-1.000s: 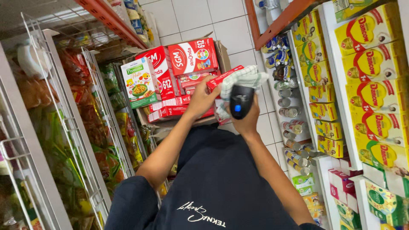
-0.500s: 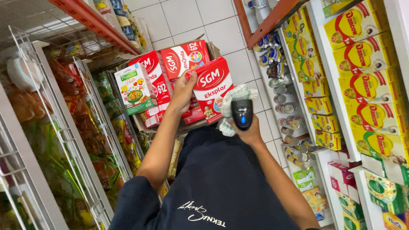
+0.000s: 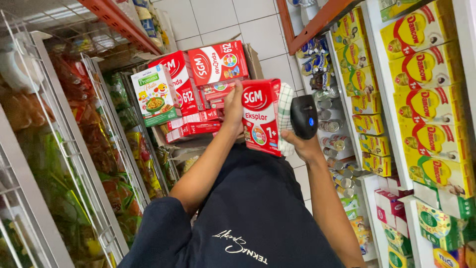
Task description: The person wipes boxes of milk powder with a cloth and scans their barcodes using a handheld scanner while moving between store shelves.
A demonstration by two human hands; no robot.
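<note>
Where it lay tilted, red box now upright (left hand).

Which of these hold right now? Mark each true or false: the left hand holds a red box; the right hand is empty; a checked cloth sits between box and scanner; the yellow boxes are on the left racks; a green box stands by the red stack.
1. The left hand holds a red box. True.
2. The right hand is empty. False: it holds a black scanner.
3. A checked cloth sits between box and scanner. True.
4. The yellow boxes are on the left racks. False: they fill the right shelves.
5. A green box stands by the red stack. True.
</note>
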